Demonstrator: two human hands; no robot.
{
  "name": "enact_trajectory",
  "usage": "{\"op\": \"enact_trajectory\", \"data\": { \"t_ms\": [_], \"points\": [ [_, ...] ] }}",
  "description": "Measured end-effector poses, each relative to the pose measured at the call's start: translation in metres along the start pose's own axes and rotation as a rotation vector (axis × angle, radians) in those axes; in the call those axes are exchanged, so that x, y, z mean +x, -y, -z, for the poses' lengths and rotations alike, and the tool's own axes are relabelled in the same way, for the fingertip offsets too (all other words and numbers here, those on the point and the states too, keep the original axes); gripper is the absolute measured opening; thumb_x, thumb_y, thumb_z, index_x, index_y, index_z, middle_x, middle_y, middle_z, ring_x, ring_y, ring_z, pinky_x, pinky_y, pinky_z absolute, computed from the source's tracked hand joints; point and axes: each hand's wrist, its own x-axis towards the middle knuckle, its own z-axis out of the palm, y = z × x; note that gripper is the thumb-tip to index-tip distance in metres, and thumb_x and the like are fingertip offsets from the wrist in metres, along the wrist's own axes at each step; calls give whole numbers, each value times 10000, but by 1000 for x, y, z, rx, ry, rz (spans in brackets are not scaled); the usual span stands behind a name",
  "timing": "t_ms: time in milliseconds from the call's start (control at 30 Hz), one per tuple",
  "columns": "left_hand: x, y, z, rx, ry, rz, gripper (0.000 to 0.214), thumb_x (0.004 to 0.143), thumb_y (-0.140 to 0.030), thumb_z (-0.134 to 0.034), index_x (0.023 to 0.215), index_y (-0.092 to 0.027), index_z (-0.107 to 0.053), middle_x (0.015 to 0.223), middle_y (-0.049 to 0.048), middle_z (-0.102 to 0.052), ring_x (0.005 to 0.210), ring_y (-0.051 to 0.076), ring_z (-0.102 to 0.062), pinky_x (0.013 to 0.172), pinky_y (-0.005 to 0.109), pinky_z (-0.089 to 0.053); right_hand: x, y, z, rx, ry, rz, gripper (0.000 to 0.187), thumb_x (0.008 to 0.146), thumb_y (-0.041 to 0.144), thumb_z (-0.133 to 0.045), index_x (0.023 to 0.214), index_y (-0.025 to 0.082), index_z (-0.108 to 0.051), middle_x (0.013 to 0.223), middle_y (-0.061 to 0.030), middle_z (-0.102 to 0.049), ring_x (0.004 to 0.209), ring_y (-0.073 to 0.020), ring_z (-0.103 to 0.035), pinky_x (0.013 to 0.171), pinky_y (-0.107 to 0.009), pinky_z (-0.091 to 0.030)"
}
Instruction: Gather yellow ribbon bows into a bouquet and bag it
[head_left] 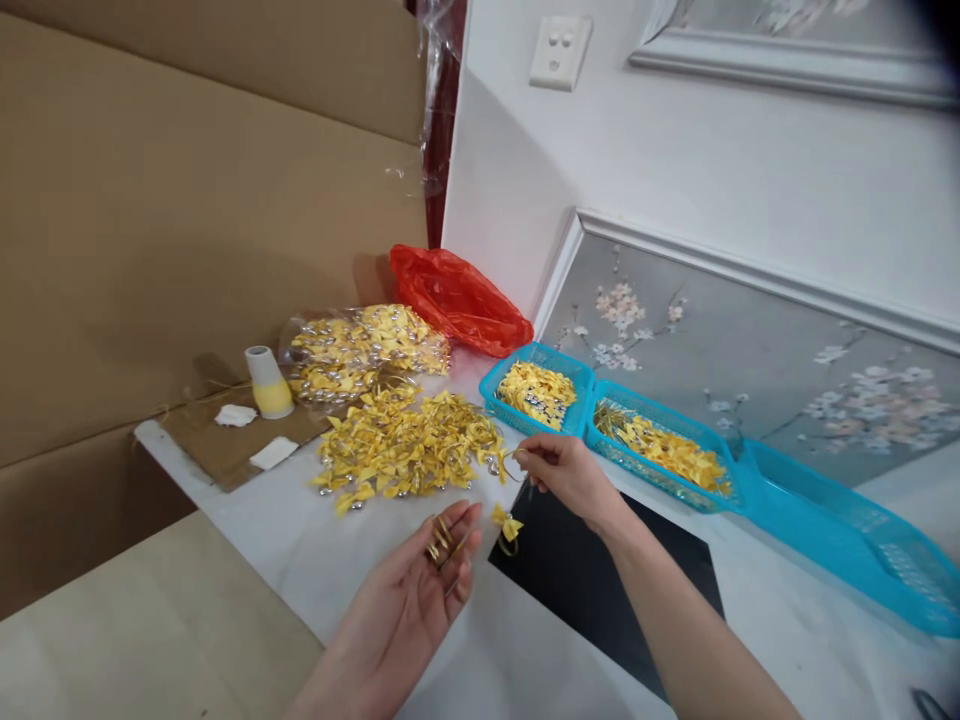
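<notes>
My left hand point(412, 600) is turned palm up with its fingers partly curled, and several small gold metal-looking pieces point(442, 542) rest against the fingers. To its right, my right hand point(566, 478) pinches a thin gold tie point(514, 455) between thumb and fingertips. A yellow ribbon bow point(508, 523) with a gold loop is just below, by the left corner of the black mat point(607, 590). Beyond both hands spreads a heap of yellow bows with silver bells point(405, 445). I cannot tell whether the tie belongs to one of those bows.
Blue baskets point(581, 385) with yellow bows stand along the wall, and another blue tray point(847, 540) extends right. A red plastic bag point(457, 300) and a clear bag of bows point(360, 350) are at the back. A thread cone point(270, 385) stands on cardboard point(217, 450).
</notes>
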Motion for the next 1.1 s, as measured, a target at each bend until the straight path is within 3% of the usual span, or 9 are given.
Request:
{"op": "enact_trajectory", "data": {
  "t_ms": [200, 400, 500, 667, 833, 1000, 1100],
  "points": [
    [0, 0, 0, 18, -9, 11, 246, 886, -150, -519, 1089, -129, -657, 1285, 111, -595, 886, 168, -677, 675, 242, -574, -22, 14, 1, 195, 71, -107, 272, 766, 425, -605, 797, 157, -635, 595, 29, -549, 474, -80, -491, 447, -197, -428],
    [-3, 6, 3, 68, -24, 4, 244, 869, -129, -541, 1082, -110, -660, 1202, 129, -637, 911, 176, -667, 696, 235, -567, -39, 19, -10, 231, 97, -154, 171, 796, 334, -588, 776, 170, -634, 613, 29, -565, 457, -72, -491, 438, -189, -417],
    [-4, 5, 6, 84, -47, -5, 225, 868, -107, -529, 1041, -99, -673, 1127, 127, -658, 887, 176, -665, 673, 234, -566, -46, 24, -9, 40, 94, -7, 110, 819, 181, -551, 794, 188, -658, 650, 20, -600, 547, -95, -559, 524, -202, -454],
    [-5, -2, 14, 67, -65, -31, 226, 880, -97, -498, 1020, -73, -673, 1062, 121, -660, 840, 162, -659, 642, 225, -566, -54, 38, -1, -315, 143, 412, 282, 857, 34, -463, 892, 192, -694, 974, -51, -650, 849, -143, -625, 781, -260, -491],
    [-9, -5, 12, 33, -29, -7, 240, 870, -102, -523, 1071, -75, -651, 1133, 122, -638, 784, 138, -653, 565, 189, -546, -56, 44, -5, -469, 265, 500, 356, 831, -28, -441, 956, 197, -687, 1136, -68, -614, 949, -160, -621, 840, -277, -496],
    [-9, -2, 6, -26, 11, 97, 148, 868, -134, -546, 880, -44, -663, 791, 97, -656, 622, 118, -623, 436, 158, -472, -56, 47, -20, -467, 362, 636, 312, 811, -30, -490, 948, 185, -671, 1157, -54, -619, 1055, -177, -574, 894, -293, -461],
    [-8, -3, 6, -98, 31, 165, 210, 894, -190, -515, 781, -56, -630, 666, 62, -606, 524, 94, -573, 361, 137, -404, -58, 48, -21, -450, 391, 753, 294, 826, -17, -484, 927, 195, -659, 1114, -3, -657, 1093, -183, -544, 935, -327, -423]
  ]
}}
